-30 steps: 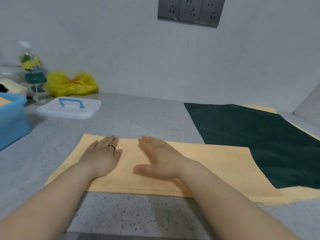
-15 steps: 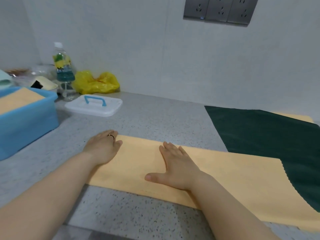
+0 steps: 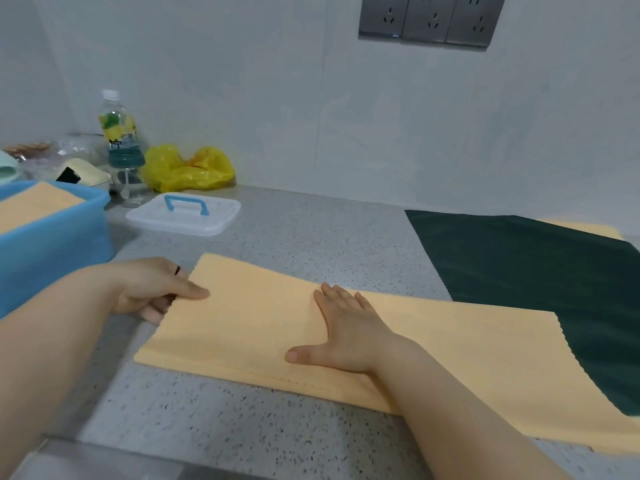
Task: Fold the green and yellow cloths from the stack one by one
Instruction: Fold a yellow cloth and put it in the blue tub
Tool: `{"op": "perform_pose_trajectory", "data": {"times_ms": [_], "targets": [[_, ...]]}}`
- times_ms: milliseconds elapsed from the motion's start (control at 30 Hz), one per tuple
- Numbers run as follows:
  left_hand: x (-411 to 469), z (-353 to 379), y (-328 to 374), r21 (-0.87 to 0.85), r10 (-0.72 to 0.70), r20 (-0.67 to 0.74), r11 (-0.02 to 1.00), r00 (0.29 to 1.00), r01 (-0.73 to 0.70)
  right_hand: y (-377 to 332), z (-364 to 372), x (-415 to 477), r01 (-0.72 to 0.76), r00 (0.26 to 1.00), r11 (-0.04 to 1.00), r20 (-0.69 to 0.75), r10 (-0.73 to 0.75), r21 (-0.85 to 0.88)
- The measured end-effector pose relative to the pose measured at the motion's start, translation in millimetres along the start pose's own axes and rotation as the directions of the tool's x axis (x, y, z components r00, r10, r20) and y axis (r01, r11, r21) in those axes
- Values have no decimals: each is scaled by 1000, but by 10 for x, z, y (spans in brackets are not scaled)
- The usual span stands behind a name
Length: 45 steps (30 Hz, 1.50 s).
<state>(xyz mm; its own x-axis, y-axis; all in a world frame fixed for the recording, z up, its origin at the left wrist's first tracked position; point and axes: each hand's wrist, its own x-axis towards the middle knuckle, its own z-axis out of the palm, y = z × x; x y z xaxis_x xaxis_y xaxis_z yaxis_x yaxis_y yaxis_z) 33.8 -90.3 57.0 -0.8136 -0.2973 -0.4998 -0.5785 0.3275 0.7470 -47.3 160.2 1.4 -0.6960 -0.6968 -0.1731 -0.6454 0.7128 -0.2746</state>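
Observation:
A long yellow cloth (image 3: pixel 249 323), folded into a strip, lies across the grey counter in front of me. My left hand (image 3: pixel 152 289) pinches its left edge, thumb on top and fingers curled underneath. Flat on the middle of the strip, with fingers straight, lies my right hand (image 3: pixel 346 330). To the right a dark green cloth (image 3: pixel 540 282) is spread on the stack, with a yellow cloth (image 3: pixel 585 228) peeking out at its far edge. The yellow strip's right end overlaps the green cloth.
A blue bin (image 3: pixel 52 237) holding a folded yellow cloth stands at the left. Behind it are a white lid with a blue handle (image 3: pixel 183 213), a water bottle (image 3: pixel 119 140) and a yellow plastic bag (image 3: pixel 187 168). The wall runs close behind the counter.
My left hand slid off the cloth's top to its left edge and took hold of it. My right hand shifted slightly right along the strip and stays flat.

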Motion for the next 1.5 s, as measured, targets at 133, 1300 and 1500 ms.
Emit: {"op": "perform_pose_trajectory", "data": {"times_ms": [133,1300,1500], "targets": [[-140,-58,18,-87,44,-30,995,999,-46,2,-14,25,-14,999,1000,30,15,-8],[7,2071,893,466,573,141,681,807,-565,1170,-236,-842,-230,900,955,-332,281,186],[86,1844,508,723,682,176,399,710,-563,1174,-249,-840,-233,914,965,-312,259,118]]}}
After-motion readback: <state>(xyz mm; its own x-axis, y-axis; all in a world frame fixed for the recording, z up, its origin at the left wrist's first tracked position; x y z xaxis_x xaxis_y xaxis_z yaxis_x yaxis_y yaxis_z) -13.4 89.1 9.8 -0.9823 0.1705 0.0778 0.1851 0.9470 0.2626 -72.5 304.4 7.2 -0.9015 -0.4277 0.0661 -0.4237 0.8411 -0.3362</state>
